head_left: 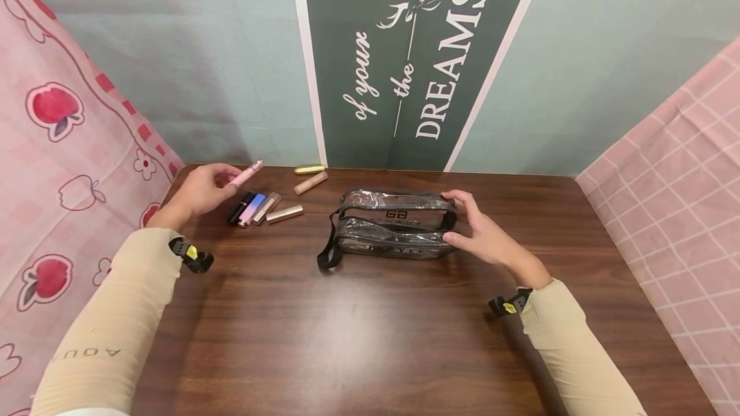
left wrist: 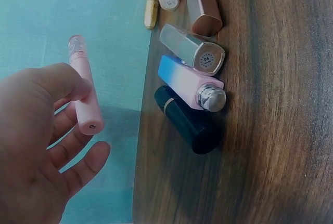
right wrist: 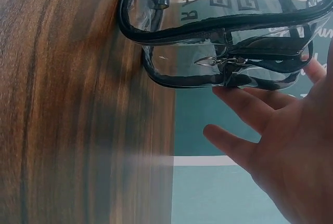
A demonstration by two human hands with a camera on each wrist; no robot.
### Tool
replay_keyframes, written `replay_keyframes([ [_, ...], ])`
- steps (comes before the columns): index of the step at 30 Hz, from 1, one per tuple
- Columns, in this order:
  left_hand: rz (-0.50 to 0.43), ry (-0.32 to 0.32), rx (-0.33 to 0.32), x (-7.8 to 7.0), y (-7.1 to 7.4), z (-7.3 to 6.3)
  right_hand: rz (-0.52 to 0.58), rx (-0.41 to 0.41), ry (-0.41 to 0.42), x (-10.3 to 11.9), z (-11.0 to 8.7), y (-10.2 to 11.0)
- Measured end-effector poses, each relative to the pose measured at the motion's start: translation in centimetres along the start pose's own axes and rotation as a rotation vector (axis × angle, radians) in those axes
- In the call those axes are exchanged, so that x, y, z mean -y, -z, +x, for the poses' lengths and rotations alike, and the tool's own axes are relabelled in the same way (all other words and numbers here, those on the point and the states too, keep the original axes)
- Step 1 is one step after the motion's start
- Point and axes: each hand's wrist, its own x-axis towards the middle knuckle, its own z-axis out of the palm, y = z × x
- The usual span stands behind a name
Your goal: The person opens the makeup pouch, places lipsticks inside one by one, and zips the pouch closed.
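Observation:
My left hand [head_left: 199, 194] pinches a pink lip gloss tube [left wrist: 87, 94] between thumb and fingers, above the back left of the table. Just beneath it lie a black lipstick tube [left wrist: 187, 122], a blue-to-pink tube with a silvery end [left wrist: 190, 83] and a clear-and-brown lip gloss tube [left wrist: 200, 55]. At the table's middle stands a clear cosmetic bag [head_left: 396, 246] with black trim. My right hand [head_left: 480, 230] is at the bag's right end; in the right wrist view its extended fingers [right wrist: 250, 104] touch the side near the zipper pull [right wrist: 208, 61], with the thumb apart.
Right of the tube cluster lies a rose-gold tube [head_left: 284, 213]. Farther back are a beige tube [head_left: 311, 183] and a yellow-gold tube [head_left: 309, 169], near the curtain [head_left: 248, 82]. A black strap loop [head_left: 329, 255] hangs from the bag's left end onto the wooden table [head_left: 347, 339].

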Motion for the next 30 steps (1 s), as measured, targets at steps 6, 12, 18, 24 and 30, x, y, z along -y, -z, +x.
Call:
replay_keyframes([
  [6,0.015,-0.036,-0.036,0.0,0.1,0.0,-0.005,0.0,-0.026,0.1,-0.1,0.0],
  [12,-0.005,-0.047,-0.03,-0.4,0.0,0.0,-0.058,-0.006,-0.048,0.3,-0.3,0.0],
  [18,0.003,-0.024,-0.003,-0.5,0.0,0.0,-0.11,-0.018,-0.052,0.5,-0.4,-0.1],
  [24,0.001,-0.04,-0.012,-0.8,0.1,0.0,-0.126,-0.017,-0.061,0.6,-0.6,-0.1],
  [30,0.006,-0.06,-0.008,-1.5,0.3,-0.1,-0.123,-0.019,-0.057,0.7,-0.6,-0.2],
])
